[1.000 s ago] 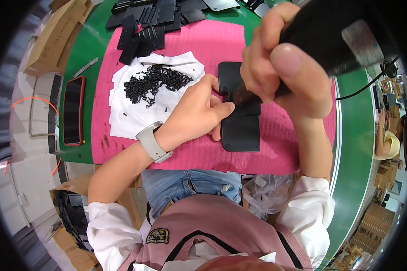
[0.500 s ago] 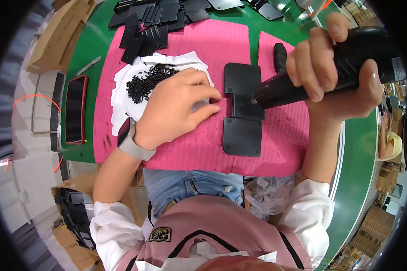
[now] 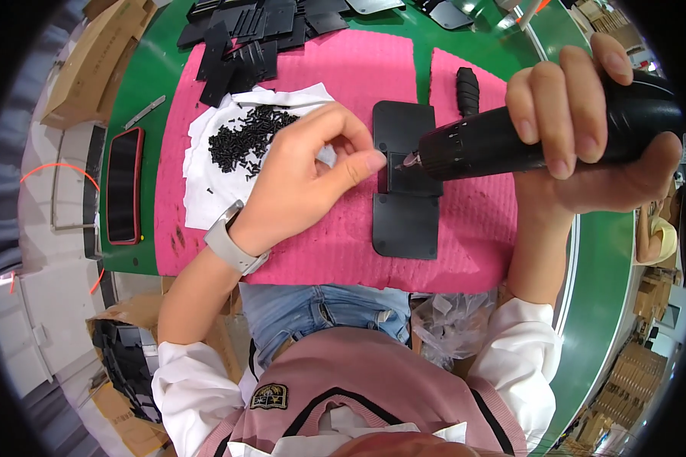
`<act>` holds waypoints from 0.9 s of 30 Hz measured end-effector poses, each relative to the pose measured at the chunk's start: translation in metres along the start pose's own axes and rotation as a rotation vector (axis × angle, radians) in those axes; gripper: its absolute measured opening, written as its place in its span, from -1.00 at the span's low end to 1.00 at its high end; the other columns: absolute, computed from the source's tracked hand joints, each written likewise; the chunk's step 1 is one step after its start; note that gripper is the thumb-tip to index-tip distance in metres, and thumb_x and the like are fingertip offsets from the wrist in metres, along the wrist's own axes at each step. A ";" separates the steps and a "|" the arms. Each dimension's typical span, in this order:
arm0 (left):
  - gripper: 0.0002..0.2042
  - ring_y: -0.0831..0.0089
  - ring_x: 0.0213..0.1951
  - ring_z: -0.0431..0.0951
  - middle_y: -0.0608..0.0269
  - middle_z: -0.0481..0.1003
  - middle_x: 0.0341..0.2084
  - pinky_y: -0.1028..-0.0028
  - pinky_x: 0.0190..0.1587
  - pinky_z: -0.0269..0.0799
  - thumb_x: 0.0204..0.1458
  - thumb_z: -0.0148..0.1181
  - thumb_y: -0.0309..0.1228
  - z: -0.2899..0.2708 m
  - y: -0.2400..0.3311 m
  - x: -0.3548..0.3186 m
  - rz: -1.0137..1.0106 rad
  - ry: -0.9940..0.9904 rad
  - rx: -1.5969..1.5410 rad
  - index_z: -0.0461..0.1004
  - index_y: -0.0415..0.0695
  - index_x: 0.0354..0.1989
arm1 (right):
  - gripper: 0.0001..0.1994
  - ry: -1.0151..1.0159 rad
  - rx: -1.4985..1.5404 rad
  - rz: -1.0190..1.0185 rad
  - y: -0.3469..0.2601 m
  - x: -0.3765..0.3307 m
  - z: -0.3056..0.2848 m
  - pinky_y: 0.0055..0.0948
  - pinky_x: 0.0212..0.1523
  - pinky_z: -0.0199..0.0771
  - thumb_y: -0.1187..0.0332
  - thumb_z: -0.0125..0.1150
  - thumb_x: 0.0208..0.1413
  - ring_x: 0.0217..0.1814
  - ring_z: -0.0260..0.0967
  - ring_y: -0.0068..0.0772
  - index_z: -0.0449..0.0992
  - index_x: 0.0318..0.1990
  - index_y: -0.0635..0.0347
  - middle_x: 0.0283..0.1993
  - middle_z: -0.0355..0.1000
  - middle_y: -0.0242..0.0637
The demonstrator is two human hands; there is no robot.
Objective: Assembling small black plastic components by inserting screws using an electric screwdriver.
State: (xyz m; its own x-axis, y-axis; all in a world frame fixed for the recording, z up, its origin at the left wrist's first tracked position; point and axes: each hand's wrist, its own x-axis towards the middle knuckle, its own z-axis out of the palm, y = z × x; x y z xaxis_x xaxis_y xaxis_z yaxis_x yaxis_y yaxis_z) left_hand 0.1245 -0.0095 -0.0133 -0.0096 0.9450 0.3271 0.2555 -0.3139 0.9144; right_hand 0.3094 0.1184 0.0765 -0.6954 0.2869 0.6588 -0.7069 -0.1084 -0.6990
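My right hand [image 3: 568, 129] is wrapped around a black electric screwdriver [image 3: 488, 145]. Its tip points left, over the middle of a black plate assembly [image 3: 405, 228] on a pink foam mat [image 3: 320, 255]. Thumb and index finger of my left hand [image 3: 305, 171] are pinched beside the assembly's left edge, close to the screwdriver tip; anything between them is too small to make out. Behind that hand, a heap of small black screws [image 3: 240, 141] lies on a white cloth [image 3: 198, 202], partly covered by the hand.
Black plates [image 3: 244, 65] are piled at the mat's far left. A black-handled tool [image 3: 467, 91] lies at the far right of the mat. On the green table [image 3: 129, 259] at left rest a red-edged phone [image 3: 124, 186] and a thin metal tool [image 3: 145, 112]. Cardboard boxes [image 3: 95, 65] stand beyond.
My left thumb and index finger have come together in a pinch nearer the plate assembly. My right hand has shifted right, and the screwdriver lies more level, its tip farther left.
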 end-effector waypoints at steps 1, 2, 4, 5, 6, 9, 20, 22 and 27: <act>-0.88 0.64 -0.49 0.32 0.37 0.32 -0.44 0.62 -0.52 0.20 0.05 0.17 -0.48 0.001 0.004 -0.001 0.002 0.000 0.000 0.37 -0.24 -0.38 | -0.51 0.008 0.011 -0.029 -0.001 -0.001 0.002 -0.51 -0.34 0.24 0.02 0.24 -0.05 -0.62 0.24 -0.60 0.26 -0.11 0.17 -0.56 0.26 -0.53; -0.88 0.65 -0.49 0.32 0.36 0.32 -0.42 0.65 -0.51 0.21 0.07 0.15 -0.47 0.002 0.010 -0.003 -0.088 -0.065 -0.121 0.36 -0.25 -0.37 | -0.51 0.017 0.022 -0.058 -0.002 -0.001 0.003 -0.51 -0.34 0.24 0.03 0.25 -0.06 -0.62 0.24 -0.60 0.27 -0.13 0.19 -0.56 0.26 -0.52; -0.88 0.66 -0.47 0.34 0.33 0.34 -0.39 0.70 -0.48 0.26 0.10 0.13 -0.48 0.007 0.018 -0.001 -0.197 -0.147 -0.271 0.36 -0.28 -0.36 | -0.51 0.033 0.023 -0.059 -0.007 -0.002 0.004 -0.50 -0.34 0.24 0.03 0.25 -0.05 -0.61 0.24 -0.60 0.27 -0.12 0.19 -0.56 0.26 -0.52; -0.88 0.66 -0.47 0.34 0.33 0.34 -0.39 0.70 -0.48 0.26 0.10 0.13 -0.48 0.008 0.019 0.001 -0.192 -0.153 -0.275 0.36 -0.28 -0.36 | -0.51 0.047 0.031 -0.060 -0.009 -0.004 0.005 -0.49 -0.33 0.24 0.03 0.24 -0.04 -0.61 0.25 -0.59 0.27 -0.12 0.19 -0.55 0.26 -0.52; -0.87 0.65 -0.46 0.36 0.31 0.35 -0.39 0.70 -0.46 0.29 0.09 0.13 -0.47 0.006 0.018 0.000 -0.207 -0.161 -0.262 0.37 -0.28 -0.37 | -0.51 0.046 0.039 -0.063 -0.006 -0.004 0.004 -0.49 -0.33 0.24 0.03 0.24 -0.04 -0.61 0.25 -0.59 0.27 -0.12 0.19 -0.55 0.26 -0.52; -0.87 0.61 -0.45 0.40 0.30 0.38 -0.43 0.65 -0.47 0.31 0.05 0.18 -0.46 0.008 0.012 -0.003 -0.166 -0.121 -0.191 0.40 -0.28 -0.39 | -0.51 0.112 0.078 -0.094 0.007 -0.007 0.008 -0.49 -0.33 0.25 0.03 0.22 -0.01 -0.59 0.26 -0.59 0.26 -0.09 0.20 -0.53 0.26 -0.51; -0.86 0.50 -0.46 0.45 0.27 0.41 -0.52 0.56 -0.43 0.35 -0.06 0.27 -0.47 0.013 0.012 -0.003 0.019 -0.101 0.034 0.44 -0.26 -0.44 | -0.46 0.172 0.001 -0.033 0.015 -0.007 0.013 -0.41 -0.49 0.25 -0.17 -0.18 0.17 -0.72 0.19 -0.46 0.26 -0.07 0.18 -0.63 0.26 -0.38; -0.85 0.49 -0.47 0.45 0.26 0.41 -0.54 0.54 -0.40 0.37 -0.07 0.28 -0.48 0.013 0.010 -0.004 -0.012 -0.079 0.018 0.44 -0.27 -0.46 | -0.43 0.271 -0.056 -0.043 0.018 -0.007 0.020 -0.37 -0.53 0.25 -0.22 -0.24 0.19 -0.76 0.17 -0.45 0.28 -0.06 0.15 -0.69 0.22 -0.40; -0.70 0.43 -0.35 0.46 0.20 0.43 -0.38 0.50 -0.27 0.39 -0.15 0.37 -0.37 0.019 0.010 -0.003 -0.029 -0.054 -0.073 0.41 -0.25 -0.32 | -0.44 0.438 -0.286 0.043 0.001 -0.006 0.023 -0.39 -0.57 0.23 -0.19 -0.24 0.20 -0.76 0.17 -0.47 0.28 -0.07 0.18 -0.68 0.23 -0.42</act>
State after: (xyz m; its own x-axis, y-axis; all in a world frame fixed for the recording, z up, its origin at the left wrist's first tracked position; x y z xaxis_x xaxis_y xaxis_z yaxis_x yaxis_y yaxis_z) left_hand 0.1450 -0.0134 -0.0100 0.0361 0.9567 0.2887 0.1847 -0.2903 0.9389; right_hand 0.3098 0.0945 0.0783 -0.5609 0.6656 0.4923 -0.5726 0.1175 -0.8114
